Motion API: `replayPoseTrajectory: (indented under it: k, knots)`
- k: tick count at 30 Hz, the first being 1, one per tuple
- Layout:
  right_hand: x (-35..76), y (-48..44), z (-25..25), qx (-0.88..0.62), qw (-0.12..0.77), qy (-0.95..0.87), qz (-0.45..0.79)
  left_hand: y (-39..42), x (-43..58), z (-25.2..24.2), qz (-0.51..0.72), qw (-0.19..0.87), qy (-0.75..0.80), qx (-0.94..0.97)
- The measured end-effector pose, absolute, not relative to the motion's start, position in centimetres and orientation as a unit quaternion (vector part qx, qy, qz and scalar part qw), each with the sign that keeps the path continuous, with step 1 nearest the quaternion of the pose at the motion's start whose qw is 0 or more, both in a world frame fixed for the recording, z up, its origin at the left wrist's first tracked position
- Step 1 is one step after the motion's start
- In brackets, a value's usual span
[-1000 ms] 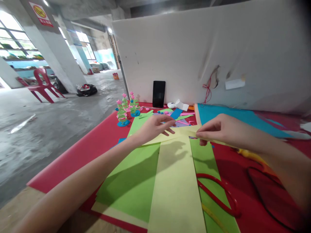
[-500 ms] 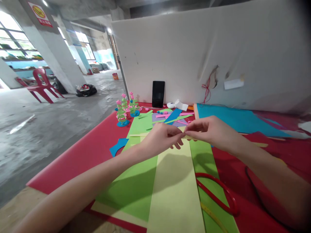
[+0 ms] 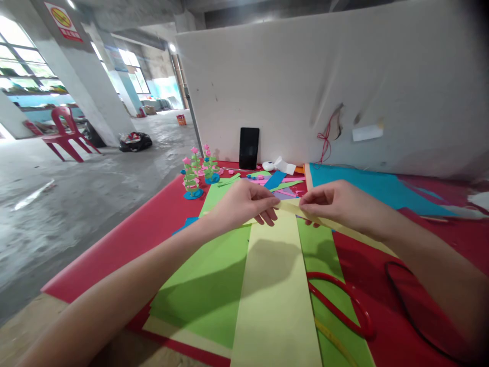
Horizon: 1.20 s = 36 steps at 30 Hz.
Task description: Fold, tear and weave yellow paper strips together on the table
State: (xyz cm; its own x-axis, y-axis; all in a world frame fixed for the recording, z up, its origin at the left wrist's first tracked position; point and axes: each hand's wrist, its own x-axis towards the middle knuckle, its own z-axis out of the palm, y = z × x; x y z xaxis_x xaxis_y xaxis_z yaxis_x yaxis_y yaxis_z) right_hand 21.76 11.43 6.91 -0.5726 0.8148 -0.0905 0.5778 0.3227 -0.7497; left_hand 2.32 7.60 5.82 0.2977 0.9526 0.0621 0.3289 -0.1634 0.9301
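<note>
A narrow pale yellow paper strip (image 3: 289,207) is stretched between my two hands, above the far end of a wide pale yellow paper sheet (image 3: 277,290). My left hand (image 3: 242,203) pinches it between thumb and fingers, the other fingertips hanging loose below. My right hand (image 3: 334,203) grips it a short way to the right, and the strip's tail runs on under my right forearm. Beneath lie green paper sheets (image 3: 206,290). Scissors with red handles (image 3: 369,326) rest to the right; their blades cannot be seen.
Small green spiral paper trees with pink stars (image 3: 193,181) stand at the back left. A black phone (image 3: 249,149) leans on the white board (image 3: 275,92). Blue, pink and green paper scraps (image 3: 275,180) lie before it. A blue sheet (image 3: 367,188) lies at right.
My hands have moved apart, the left one to the left and the right slightly right. More of the yellow strip now shows between them and behind my right hand.
</note>
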Motion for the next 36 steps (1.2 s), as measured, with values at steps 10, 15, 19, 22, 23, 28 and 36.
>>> replayPoseTrajectory:
  k: [10, 15, 19, 22, 23, 28, 36]
  knots:
    - [24.4, 13.1, 7.8, -0.5, 0.111, -0.813, 0.276, 8.2, -1.3, 8.0, 0.39, 0.368, 0.51, 0.673]
    - [24.3, 13.0, 7.3, -0.49, 0.12, -0.819, 0.274, 8.9, -1.8, 7.5, 0.321, 0.27, 0.537, 0.732]
    - [22.8, 12.0, 6.6, -0.451, 0.121, -0.83, 0.304, 8.4, -0.4, 6.9, 0.309, 0.14, 0.518, 0.785]
    - [21.4, 11.1, 6.2, -0.424, 0.127, -0.844, 0.303, 7.3, 1.4, 6.1, 0.256, 0.138, 0.466, 0.836]
    - [21.0, 10.8, 6.1, -0.418, 0.13, -0.847, 0.302, 7.1, 2.0, 5.8, 0.235, 0.133, 0.461, 0.845]
    - [20.1, 9.8, 6.1, -0.406, 0.15, -0.848, 0.305, 6.7, 3.3, 4.8, 0.205, 0.076, 0.474, 0.853]
    - [22.0, 10.9, 6.9, -0.437, 0.132, -0.846, 0.276, 6.6, 1.9, 6.9, 0.231, 0.136, 0.497, 0.825]
